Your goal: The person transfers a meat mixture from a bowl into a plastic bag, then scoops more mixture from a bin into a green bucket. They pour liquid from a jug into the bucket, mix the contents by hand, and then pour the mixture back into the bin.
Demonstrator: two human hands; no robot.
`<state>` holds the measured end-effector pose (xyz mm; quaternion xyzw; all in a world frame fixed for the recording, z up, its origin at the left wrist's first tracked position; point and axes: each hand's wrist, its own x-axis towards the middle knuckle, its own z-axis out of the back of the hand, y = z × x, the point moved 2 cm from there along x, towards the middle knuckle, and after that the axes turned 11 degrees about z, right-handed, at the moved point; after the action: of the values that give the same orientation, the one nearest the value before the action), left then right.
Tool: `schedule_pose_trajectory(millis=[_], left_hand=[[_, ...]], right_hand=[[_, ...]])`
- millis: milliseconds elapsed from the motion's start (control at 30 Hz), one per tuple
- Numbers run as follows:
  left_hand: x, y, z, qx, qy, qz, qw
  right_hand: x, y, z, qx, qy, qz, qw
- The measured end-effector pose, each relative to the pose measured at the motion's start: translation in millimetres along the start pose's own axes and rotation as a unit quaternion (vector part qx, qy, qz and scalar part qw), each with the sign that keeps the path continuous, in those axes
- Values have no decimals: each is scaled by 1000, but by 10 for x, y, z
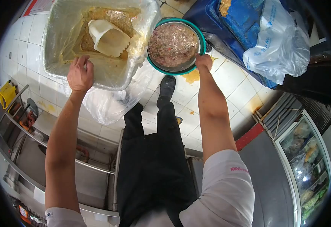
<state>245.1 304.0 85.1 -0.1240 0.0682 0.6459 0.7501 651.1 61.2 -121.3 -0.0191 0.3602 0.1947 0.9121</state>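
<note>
My left hand [80, 73] reaches over the near edge of a large tub [52, 45], its fingers curled at the clear plastic liner [69, 30]. Inside the tub lie a wet yellowish-brown mass [88, 36] and a white plastic scoop [106, 36] resting on it, out of my grip. With my right hand [203, 61] I hold the near right rim of a green basin [202, 38]. A metal bowl [178, 69] sits within the basin, filled with pinkish minced meat [173, 45].
Blue bins [230, 30] with a white plastic bag [275, 49] over them stand at the right. Loose clear plastic [108, 104] hangs below the tub. Metal shelving [36, 143] runs along the left; a glass-topped display case [307, 162] is at the right. Brown spills [191, 76] mark the tiled floor.
</note>
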Motion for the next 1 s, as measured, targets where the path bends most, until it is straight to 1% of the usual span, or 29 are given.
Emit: schedule_pose_trajectory(millis=[33,100,133,167,200,233,267,300,333,400,433,500,533,600,667,733,800,833,900,967,1000], left_hand=[[9,-11,9,11,1,3,1000],[-7,-6,8,-17,6,8,1000],[-2,-7,0,-31,8,10,999],[5,1,-7,-32,9,7,999],[2,11,-17,-34,11,4,999],[10,14,-18,-35,11,2,999],[19,9,-8,-29,10,7,1000],[16,-8,12,-21,10,12,1000],[0,-27,15,-16,11,17,1000],[-34,-5,-18,-17,11,-7,1000],[8,0,-16,-16,2,-16,1000],[69,3,-31,-23,-8,-14,1000],[11,28,-25,-22,-1,-14,1000],[-5,7,-8,-24,12,1,1000],[35,21,-12,-23,8,6,1000],[10,28,-16,-17,9,-4,1000],[69,27,-14,-20,-2,-2,1000],[40,32,-20,-19,5,-6,1000],[-67,60,-22,-11,18,-15,1000],[122,40,-34,-14,-13,-11,1000],[115,33,-40,-13,-11,-10,1000]], right_hand=[[11,4,11,-16,27,15,999],[-79,-92,23,-52,86,38,994],[-162,-171,-52,-117,105,114,981],[-248,-250,-126,-181,112,190,958],[-434,-251,-189,-288,130,252,915],[-524,-227,-266,-390,145,311,855],[-510,-237,-364,-287,127,234,920],[-371,-375,-621,-199,133,199,950],[-157,-602,-919,-111,137,160,971],[-286,-451,-709,58,118,15,991],[-364,-368,-594,138,90,-55,985],[-273,-468,-701,75,27,-13,997],[-453,-411,-641,133,43,-59,988],[-535,-145,-448,250,63,-136,956],[-238,-275,-665,128,87,-32,987],[-500,-254,-551,200,80,-103,971],[-577,-15,-280,227,75,-100,966],[-681,-25,-246,239,77,-111,962],[-542,-175,-464,290,55,-135,946],[-485,-199,-470,237,106,-84,962],[-536,-182,-421,255,57,-121,958]])
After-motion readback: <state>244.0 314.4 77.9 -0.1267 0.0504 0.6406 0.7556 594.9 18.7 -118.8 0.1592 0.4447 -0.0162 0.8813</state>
